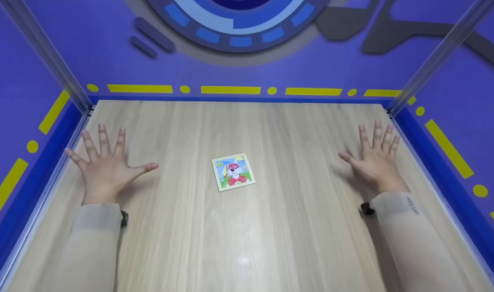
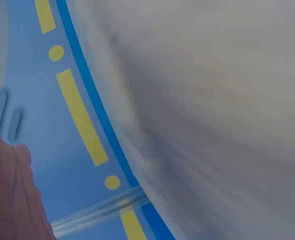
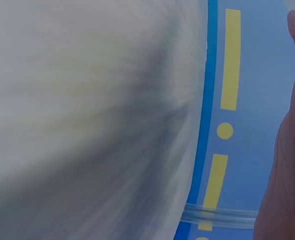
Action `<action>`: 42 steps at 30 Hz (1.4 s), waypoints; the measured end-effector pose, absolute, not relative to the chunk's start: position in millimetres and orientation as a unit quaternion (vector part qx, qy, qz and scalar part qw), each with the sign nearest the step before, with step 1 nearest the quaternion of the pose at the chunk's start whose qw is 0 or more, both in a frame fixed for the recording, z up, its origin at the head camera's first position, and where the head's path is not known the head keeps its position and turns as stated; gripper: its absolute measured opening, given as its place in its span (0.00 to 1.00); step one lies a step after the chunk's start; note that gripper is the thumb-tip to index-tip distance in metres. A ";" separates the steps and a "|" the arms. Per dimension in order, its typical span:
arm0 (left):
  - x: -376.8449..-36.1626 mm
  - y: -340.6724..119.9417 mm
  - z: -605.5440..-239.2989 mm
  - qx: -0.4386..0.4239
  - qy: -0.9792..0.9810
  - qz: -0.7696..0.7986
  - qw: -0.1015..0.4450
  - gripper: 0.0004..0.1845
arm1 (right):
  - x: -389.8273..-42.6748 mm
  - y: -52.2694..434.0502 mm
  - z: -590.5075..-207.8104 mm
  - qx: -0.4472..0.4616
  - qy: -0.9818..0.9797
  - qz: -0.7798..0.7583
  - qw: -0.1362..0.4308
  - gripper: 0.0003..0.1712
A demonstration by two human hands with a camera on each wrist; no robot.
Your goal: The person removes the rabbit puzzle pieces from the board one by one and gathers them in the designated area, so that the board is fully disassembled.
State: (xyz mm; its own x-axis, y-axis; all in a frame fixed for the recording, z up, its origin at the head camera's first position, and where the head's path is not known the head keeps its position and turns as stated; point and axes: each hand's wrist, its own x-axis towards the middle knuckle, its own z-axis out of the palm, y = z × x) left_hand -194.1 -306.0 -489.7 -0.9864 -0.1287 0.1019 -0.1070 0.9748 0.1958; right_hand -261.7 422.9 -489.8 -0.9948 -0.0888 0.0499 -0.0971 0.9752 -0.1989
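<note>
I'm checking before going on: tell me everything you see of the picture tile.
The picture tile is thin and roughly square, with a pale border, perhaps wooden. Its print shows a red and white cartoon animal on green under blue sky. It lies flat, face up, slightly turned, on the table between left hand and right hand; neither touches it.

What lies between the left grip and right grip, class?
The head view shows a square cartoon picture on the tabletop between the left grip and right grip.
</note>
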 end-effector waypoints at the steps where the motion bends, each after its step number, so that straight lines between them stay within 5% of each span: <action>1: -195.9 -303.5 -487.2 0.058 -0.992 -0.096 0.059 0.77 | -265.6 417.2 -489.9 0.049 -0.993 0.104 0.018 0.67; 9: -199.3 -270.1 -470.2 0.040 -0.990 -0.100 0.086 0.81 | -277.1 365.3 -488.2 0.091 -0.988 0.122 0.014 0.67; 27: -233.5 -192.8 -482.7 -0.006 -0.982 -0.182 0.050 0.82 | -289.8 232.9 -487.6 0.168 -0.963 0.208 0.022 0.69; 36: -237.6 -167.3 -489.7 -0.046 -0.964 -0.261 0.015 0.85 | -291.5 189.9 -489.3 0.210 -0.937 0.278 -0.018 0.64; 42: -235.0 -155.0 -498.0 -0.067 -0.956 -0.286 0.003 0.84 | -288.6 170.4 -492.3 0.243 -0.908 0.328 -0.095 0.55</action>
State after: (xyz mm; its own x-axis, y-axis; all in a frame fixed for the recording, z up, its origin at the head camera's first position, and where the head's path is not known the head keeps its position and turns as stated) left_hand -235.0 -155.0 -498.0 -0.9911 0.1257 0.0443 0.1294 0.8279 0.5457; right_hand -288.6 170.4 -492.3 -0.8641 -0.5031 -0.0127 -0.3790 0.6670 -0.6414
